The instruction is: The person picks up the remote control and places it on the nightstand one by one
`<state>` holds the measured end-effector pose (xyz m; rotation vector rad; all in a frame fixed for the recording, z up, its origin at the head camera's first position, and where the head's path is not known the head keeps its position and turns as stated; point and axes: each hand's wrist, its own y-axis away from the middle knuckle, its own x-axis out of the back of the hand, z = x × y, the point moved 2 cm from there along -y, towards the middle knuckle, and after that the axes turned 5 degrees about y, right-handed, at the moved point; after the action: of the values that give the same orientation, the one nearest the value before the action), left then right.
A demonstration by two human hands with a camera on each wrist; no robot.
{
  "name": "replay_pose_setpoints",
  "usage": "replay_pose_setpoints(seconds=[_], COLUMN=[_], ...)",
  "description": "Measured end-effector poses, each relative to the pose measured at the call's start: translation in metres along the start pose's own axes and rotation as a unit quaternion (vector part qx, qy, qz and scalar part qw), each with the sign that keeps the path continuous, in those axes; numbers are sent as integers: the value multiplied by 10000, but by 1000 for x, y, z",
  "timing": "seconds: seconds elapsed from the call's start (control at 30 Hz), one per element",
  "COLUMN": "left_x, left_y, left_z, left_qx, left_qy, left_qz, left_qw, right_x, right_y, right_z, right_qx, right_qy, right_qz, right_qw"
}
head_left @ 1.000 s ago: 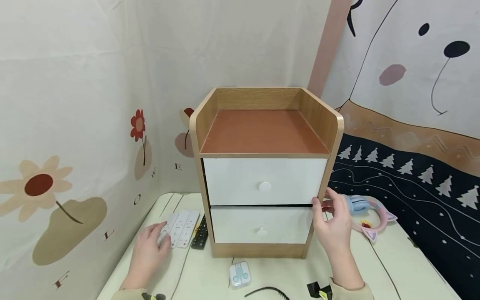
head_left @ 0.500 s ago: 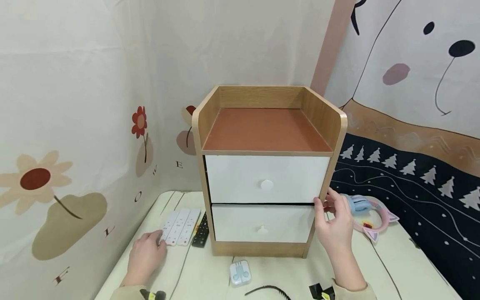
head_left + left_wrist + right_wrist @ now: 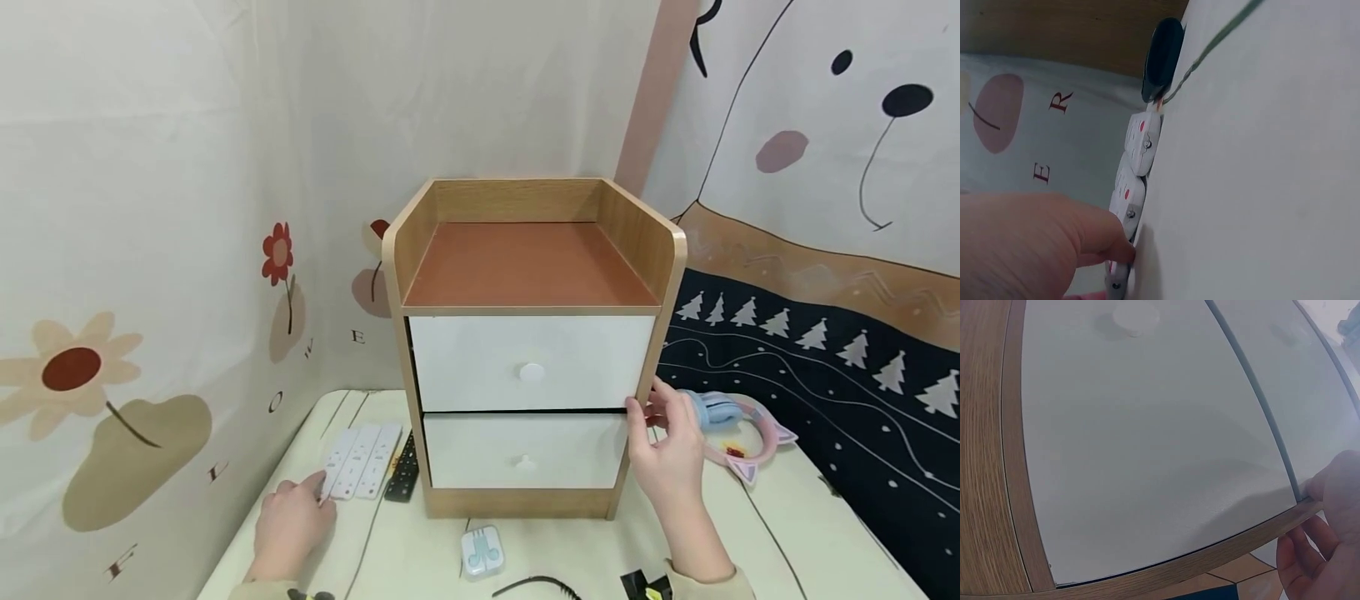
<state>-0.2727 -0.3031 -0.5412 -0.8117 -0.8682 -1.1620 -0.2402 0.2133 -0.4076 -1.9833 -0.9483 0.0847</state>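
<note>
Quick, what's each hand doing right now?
Left hand: closed, pinching the near end of the leftmost white remote.
Right hand: closed, gripping the right side edge of the cabinet.

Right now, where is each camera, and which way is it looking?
Head: worn on the head, faces forward and down at the cabinet; left hand, right hand and sleeves show.
Left wrist: worn on that wrist, faces low along the tabletop and white remotes; the left hand's fingers show.
Right wrist: worn on that wrist, faces white drawer fronts close up; the right hand's fingers show.
Head and right wrist share the drawer fronts and right hand.
</note>
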Motion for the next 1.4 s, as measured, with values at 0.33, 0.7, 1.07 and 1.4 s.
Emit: replay_pose_setpoints(seconds=[0.33,0.7,1.07,1.4], left_x=[-2,23,62,118], left_y=[-2,-2,15,32], left_z=[-1,-2,28,100], left_qx=[-3,467,167,-963], left_qy=[616,1491,1715,2378], left_qz=[293,122,1015,2350], left_qw=[9977,9876,9798,9375], right_x=[1,1,-2,0], right_y=[-2,-2,2,-2], right_z=[2,1,-1,2], right_qx=[6,-75,-158,-34], right_qy=[32,6,-93,-78], right_qz=[-36,-53,-56,-72], right_qw=[10000,10000,9998,9999])
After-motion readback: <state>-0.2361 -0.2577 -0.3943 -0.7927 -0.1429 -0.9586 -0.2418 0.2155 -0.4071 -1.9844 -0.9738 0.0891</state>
